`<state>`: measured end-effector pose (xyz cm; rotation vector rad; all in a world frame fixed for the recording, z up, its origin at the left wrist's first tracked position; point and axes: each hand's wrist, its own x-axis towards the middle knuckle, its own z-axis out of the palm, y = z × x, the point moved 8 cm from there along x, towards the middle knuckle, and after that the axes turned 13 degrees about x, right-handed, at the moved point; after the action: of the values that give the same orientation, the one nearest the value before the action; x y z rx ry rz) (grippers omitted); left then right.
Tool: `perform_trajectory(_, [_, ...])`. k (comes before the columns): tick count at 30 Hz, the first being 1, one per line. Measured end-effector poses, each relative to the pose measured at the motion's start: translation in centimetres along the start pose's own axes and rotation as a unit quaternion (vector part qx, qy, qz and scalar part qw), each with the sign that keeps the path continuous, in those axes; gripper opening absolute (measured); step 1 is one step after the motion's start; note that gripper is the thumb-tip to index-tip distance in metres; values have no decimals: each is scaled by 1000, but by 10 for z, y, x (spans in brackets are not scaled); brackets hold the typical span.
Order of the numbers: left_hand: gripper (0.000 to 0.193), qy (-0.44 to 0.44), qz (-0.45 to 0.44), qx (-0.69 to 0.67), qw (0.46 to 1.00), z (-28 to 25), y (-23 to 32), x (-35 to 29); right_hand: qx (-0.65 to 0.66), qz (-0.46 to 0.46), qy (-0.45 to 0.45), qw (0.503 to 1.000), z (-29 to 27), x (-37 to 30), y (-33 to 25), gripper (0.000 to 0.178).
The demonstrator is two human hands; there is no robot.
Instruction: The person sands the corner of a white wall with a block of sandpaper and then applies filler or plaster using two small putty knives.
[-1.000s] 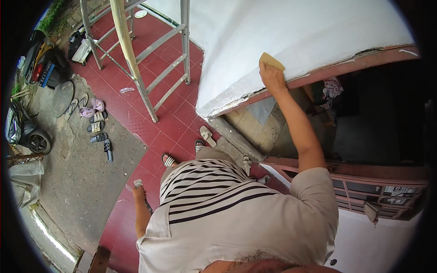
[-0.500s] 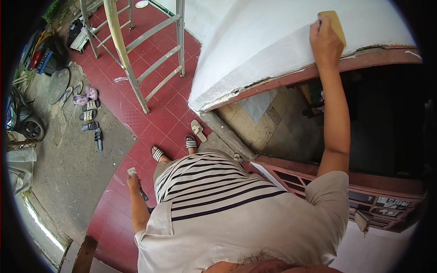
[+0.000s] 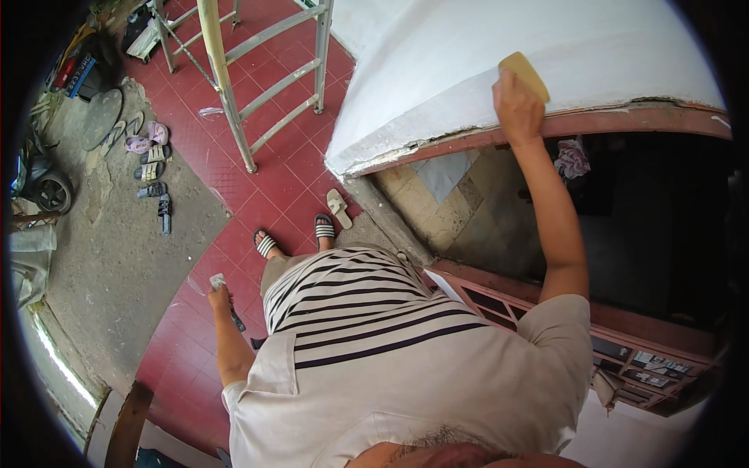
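My right hand is raised at the upper right, its fingers closed around a flat yellow spreader. The spreader lies against the white wall, just above the reddish door frame. Along the wall's lower edge the coating is chipped and cracked. Down at my left side, my left hand is closed on a scraper with a pale, smeared flat blade. Its dark handle sticks out behind the fist.
A metal stepladder stands on the red tiles ahead. Several sandals line the grey concrete at left, near a parked motorbike. One loose beige slipper lies by the doorway threshold. A pinkish door with panes is at right.
My right hand has moved left and down along the wall with the spreader. My left hand, still on the scraper, has shifted slightly left. The whole view has shifted a little.
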<state>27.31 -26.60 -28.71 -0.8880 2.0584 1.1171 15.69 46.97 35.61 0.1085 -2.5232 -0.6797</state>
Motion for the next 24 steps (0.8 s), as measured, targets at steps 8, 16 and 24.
perform_trajectory(8, [16,-15,-32,-5,999,22,16,-23,15,9,-105,994,88,-46,-51,14])
perform_trajectory(16, [15,-15,3,-43,999,21,28,-31,43,-33,-183,982,121,-62,-74,7])
perform_trajectory(24, [16,-34,-14,0,999,26,19,-11,-39,38,50,997,-64,35,39,11])
